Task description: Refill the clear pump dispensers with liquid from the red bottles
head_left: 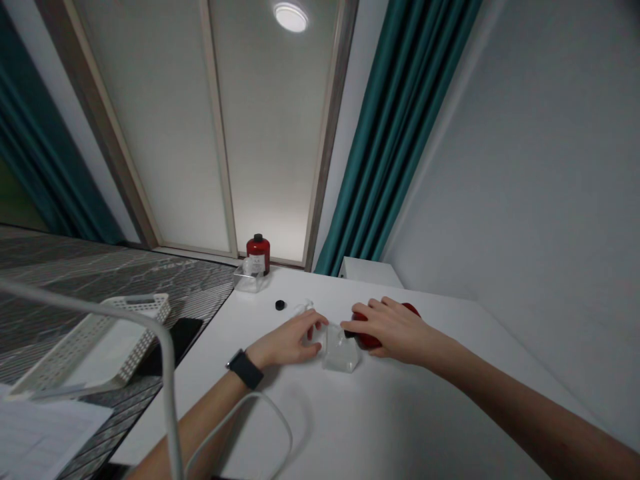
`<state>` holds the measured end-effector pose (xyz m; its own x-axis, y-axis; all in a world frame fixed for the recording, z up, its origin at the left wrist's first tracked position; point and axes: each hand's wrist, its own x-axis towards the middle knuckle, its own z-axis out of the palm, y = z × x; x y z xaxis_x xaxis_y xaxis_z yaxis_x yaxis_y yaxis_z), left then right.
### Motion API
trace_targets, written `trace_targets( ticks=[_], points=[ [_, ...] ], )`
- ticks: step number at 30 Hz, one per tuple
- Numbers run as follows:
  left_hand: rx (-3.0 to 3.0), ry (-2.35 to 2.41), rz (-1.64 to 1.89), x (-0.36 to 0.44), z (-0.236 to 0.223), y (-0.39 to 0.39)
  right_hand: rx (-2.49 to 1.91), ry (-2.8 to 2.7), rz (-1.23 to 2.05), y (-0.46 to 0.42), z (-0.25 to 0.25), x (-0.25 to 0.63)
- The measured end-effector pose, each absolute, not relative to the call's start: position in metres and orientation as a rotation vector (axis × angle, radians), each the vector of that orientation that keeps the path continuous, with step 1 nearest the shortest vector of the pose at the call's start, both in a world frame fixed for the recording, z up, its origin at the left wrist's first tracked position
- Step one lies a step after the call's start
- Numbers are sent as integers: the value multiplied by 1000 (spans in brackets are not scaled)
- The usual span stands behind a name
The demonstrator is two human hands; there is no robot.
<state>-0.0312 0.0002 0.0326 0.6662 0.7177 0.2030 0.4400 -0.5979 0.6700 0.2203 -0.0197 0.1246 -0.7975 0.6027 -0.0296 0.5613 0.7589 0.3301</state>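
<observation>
My right hand (393,328) is wrapped over a red bottle (369,341) that lies tilted on its side. The bottle's black neck end points left, over the edge of a clear plastic box (341,359). At the left side of that box is my left hand (297,339), its thumb and fingers apart and curved. Whether its fingertips touch the box I cannot tell. A small clear item (304,307), its kind unclear, shows just behind the left hand. A loose black cap (280,305) rests on the white table (400,413).
At the table's far left corner stands another red bottle (259,247), black-capped, with a clear box (247,283) before it. A white basket (120,380) and paper (45,433) are at the left. A pale cable (280,413) and grey tube (170,393) cross the foreground.
</observation>
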Motion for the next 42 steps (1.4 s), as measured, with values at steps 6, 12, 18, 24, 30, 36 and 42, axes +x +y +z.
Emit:
trace_targets(
  ticks=[6, 12, 18, 24, 30, 36, 42],
  points=[
    [2290, 884, 598, -30, 33, -1, 942, 2836, 467, -19, 125, 221],
    [2283, 888, 621, -26, 29, -2, 943, 2822, 456, -19, 126, 220],
    [2312, 902, 655, -24, 29, -3, 936, 2817, 455, -19, 124, 221],
    [2345, 903, 654, -23, 29, -2, 931, 2827, 476, -18, 122, 222],
    [2334, 911, 652, -23, 29, -3, 919, 2837, 493, -18, 123, 223],
    [2336, 914, 641, -23, 31, -4, 933, 2825, 481, -19, 125, 221],
    [2333, 905, 632, -23, 32, -5, 921, 2828, 489, -19, 124, 222]
  ],
)
